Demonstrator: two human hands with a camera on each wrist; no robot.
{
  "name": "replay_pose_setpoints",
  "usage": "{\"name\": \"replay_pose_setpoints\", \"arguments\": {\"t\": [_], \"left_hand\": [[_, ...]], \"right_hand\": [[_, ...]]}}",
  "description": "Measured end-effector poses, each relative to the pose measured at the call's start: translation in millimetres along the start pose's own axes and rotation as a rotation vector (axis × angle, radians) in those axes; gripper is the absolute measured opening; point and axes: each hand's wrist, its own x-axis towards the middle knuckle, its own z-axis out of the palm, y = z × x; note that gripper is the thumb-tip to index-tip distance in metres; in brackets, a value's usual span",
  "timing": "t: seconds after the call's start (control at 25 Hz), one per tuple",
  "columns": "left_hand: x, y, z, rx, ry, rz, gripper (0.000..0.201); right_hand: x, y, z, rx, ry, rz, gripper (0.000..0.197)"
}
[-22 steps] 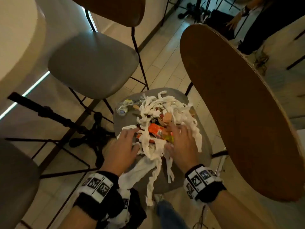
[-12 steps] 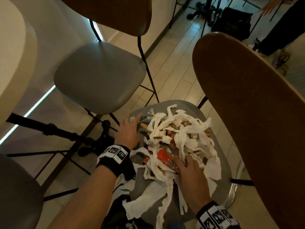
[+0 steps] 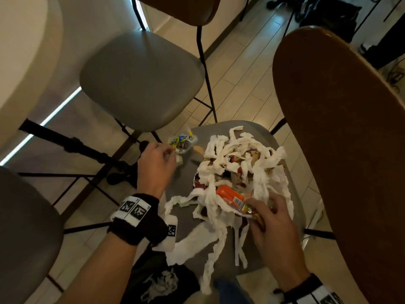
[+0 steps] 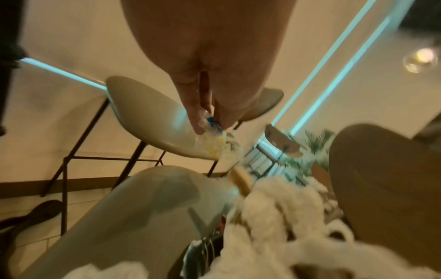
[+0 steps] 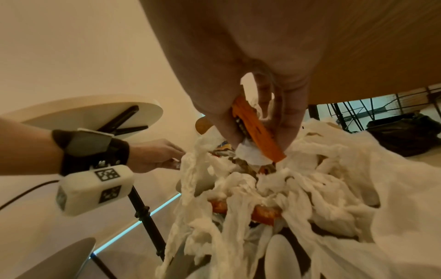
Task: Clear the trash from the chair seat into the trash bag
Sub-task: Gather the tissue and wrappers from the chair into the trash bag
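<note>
A heap of torn white paper strips point(image 3: 238, 170) mixed with wrappers covers the grey chair seat point(image 3: 280, 141). My left hand point(image 3: 156, 165) pinches a clear wrapper with blue and yellow print point(image 3: 182, 142) at the seat's far left corner; the pinch shows in the left wrist view on the same clear wrapper point(image 4: 214, 141). My right hand point(image 3: 269, 218) grips an orange wrapper point(image 3: 230, 195) together with some paper at the near side of the heap, and the orange wrapper point(image 5: 257, 130) sits between thumb and fingers in the right wrist view. A black trash bag point(image 3: 162, 281) with paper inside lies below the seat's near edge.
A second grey chair point(image 3: 140, 80) stands just beyond on the left, a third seat point(image 3: 24, 227) at the near left. The brown wooden chair back point(image 3: 341, 150) rises close on the right. A black tripod point(image 3: 87, 150) stands on the floor by the left hand.
My left hand left the paper heap, reached to the seat's far left corner and pinched the clear wrapper. My right hand drew back with the orange wrapper in its fingers.
</note>
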Motion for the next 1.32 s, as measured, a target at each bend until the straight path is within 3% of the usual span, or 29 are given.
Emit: {"name": "replay_pose_setpoints", "arguments": {"t": [0.12,0.32,0.48,0.56,0.64,0.72,0.88,0.96,1.0,1.16,1.32], "left_hand": [[-39,-11,-29,-0.089,0.110,-0.119,0.020],[-124,-38,-60,-0.200,0.154,-0.234,0.020],[-220,-77,-90,-0.265,0.200,-0.344,0.017],[-272,-101,-104,-0.305,0.240,-0.391,0.015],[-334,-126,-119,-0.242,0.260,-0.422,0.015],[-391,-142,-131,-0.189,0.294,-0.482,0.029],[-481,-170,-151,-0.399,0.430,-0.618,0.049],[-516,-189,-144,-0.501,0.399,-0.678,0.053],[-530,-203,-135,-0.504,0.349,-0.764,0.053],[-570,-287,-56,-0.195,0.094,-0.901,0.020],[-581,-367,33,-0.184,-0.025,-0.994,0.028]], "right_hand": [[-15,-4,-16,0.005,0.002,-0.014,0.046],[-49,-22,-52,0.050,0.075,-0.070,0.050],[-100,-75,-73,0.024,0.120,-0.371,0.035],[-134,-103,-75,0.044,0.067,-0.555,0.031],[-163,-126,-38,0.043,-0.069,-0.614,0.034],[-195,-128,-13,-0.063,-0.250,-0.690,0.035],[-268,-182,41,-0.009,-0.356,-0.904,0.037],[-300,-196,56,0.099,-0.347,-1.019,0.037],[-304,-199,86,0.111,-0.372,-1.048,0.037],[-301,-176,212,-0.018,-0.608,-0.901,0.042],[-264,-130,360,-0.197,-0.724,-0.751,0.032]]}}
